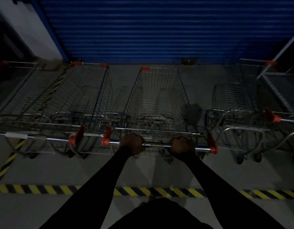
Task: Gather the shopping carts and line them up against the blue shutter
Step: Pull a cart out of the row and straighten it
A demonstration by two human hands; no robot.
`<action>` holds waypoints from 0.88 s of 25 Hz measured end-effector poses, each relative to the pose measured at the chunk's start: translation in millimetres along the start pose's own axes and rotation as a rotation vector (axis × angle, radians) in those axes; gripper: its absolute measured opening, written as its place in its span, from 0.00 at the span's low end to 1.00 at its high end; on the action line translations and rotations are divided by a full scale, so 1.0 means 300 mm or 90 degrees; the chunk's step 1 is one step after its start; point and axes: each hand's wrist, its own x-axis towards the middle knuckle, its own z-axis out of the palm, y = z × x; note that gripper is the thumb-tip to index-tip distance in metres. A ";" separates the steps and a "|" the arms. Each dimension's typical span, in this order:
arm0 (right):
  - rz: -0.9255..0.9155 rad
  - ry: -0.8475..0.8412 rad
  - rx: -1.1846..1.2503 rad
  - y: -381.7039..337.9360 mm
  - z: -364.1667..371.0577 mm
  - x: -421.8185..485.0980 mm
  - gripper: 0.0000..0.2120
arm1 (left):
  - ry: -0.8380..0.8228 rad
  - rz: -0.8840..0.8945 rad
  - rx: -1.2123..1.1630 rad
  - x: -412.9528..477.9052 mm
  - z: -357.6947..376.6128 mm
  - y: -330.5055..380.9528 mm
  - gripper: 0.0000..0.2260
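Middle cart (157,100) between left cart (86,96), right cart (237,100); shutter (143,30) ahead.

a dim store loading or cart-storage bay: wire shopping carts (157,103) parked facing a blue roller shutter (143,28) on the far side, black-and-yellow hazard tape (159,192) across the near concrete floor (60,171).

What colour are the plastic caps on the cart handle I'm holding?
Orange-red. The head view shows the caps at both ends of the handle.

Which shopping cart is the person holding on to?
The middle cart. The left hand and right hand both grip its handle; the cart to its left and the cart to its right stand untouched.
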 end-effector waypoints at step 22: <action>-0.047 0.129 -0.067 0.057 0.053 0.024 0.20 | 0.019 -0.013 -0.031 0.020 0.010 0.021 0.18</action>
